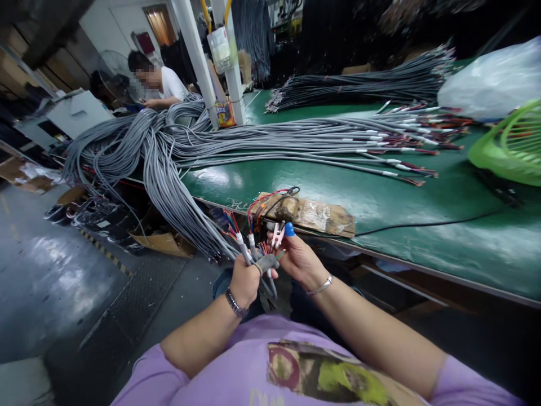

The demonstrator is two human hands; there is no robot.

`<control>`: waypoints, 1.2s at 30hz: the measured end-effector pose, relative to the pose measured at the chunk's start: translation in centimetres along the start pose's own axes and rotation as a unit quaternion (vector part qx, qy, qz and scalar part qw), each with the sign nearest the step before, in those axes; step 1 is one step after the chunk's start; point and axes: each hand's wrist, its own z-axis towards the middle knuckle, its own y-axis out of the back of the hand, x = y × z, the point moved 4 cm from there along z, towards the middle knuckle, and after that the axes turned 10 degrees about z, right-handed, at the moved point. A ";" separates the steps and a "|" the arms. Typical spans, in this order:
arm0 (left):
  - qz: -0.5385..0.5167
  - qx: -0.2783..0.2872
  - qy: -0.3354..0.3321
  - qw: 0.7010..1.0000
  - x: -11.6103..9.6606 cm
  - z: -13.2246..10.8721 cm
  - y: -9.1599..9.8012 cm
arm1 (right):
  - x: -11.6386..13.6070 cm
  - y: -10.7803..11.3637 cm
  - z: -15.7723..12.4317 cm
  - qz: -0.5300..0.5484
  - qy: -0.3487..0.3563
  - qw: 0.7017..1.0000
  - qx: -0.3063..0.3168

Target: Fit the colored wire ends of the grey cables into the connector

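My left hand (246, 282) is closed around several grey cables (244, 246), its thumb covered by a grey finger cot. White bands wrap the cables near their ends, where thin coloured wires (231, 223) fan out. Close beside it, my right hand (301, 260) is pinched at a small pale pink clip (277, 235), with a blue finger cot (289, 229) on one digit. Loose red and green wire ends lie between the two hands. Just beyond them, a worn wooden block (325, 217) rests at the table edge, with red and black leads on it.
Long grey cables (262, 141) lie across the green table (422, 237) and hang over its left edge. Black cables (359, 84), a plastic bag (499, 79) and a green basket (511, 141) are farther back. A person (163, 84) sits at the far left.
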 end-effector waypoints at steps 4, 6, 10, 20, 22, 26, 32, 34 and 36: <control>-0.013 0.003 -0.018 1.000 0.0 -0.2 0.2 | 0.0 0.0 -0.7 -0.049 0.017 0.998 0.033; -0.017 -0.004 -0.023 1.000 0.1 -0.5 0.6 | 0.1 0.3 -1.5 -0.077 0.022 0.996 0.048; -0.003 -0.007 -0.043 0.999 0.8 -1.1 1.3 | 0.4 1.1 -3.6 -0.169 0.008 0.983 0.065; 0.108 0.079 -0.079 0.988 0.9 -1.5 1.7 | 0.9 -1.2 -5.4 -0.302 0.032 0.944 0.131; 0.114 0.105 -0.080 0.985 0.8 -1.6 1.7 | 0.8 -1.3 -5.4 -0.298 0.021 0.945 0.132; 0.074 0.075 -0.085 0.991 0.9 -1.4 2.0 | 0.9 -0.8 -5.2 -0.320 0.049 0.942 0.090; -0.020 0.008 -0.070 0.997 1.2 -1.2 1.9 | 0.7 0.1 -5.3 -0.325 0.058 0.942 0.057; -0.028 -0.004 -0.069 0.997 1.0 -1.1 1.8 | 0.6 0.6 -5.1 -0.299 0.050 0.952 0.052; -0.040 -0.009 -0.069 0.997 0.6 -1.1 1.7 | 0.6 1.2 -4.5 -0.238 0.036 0.970 0.031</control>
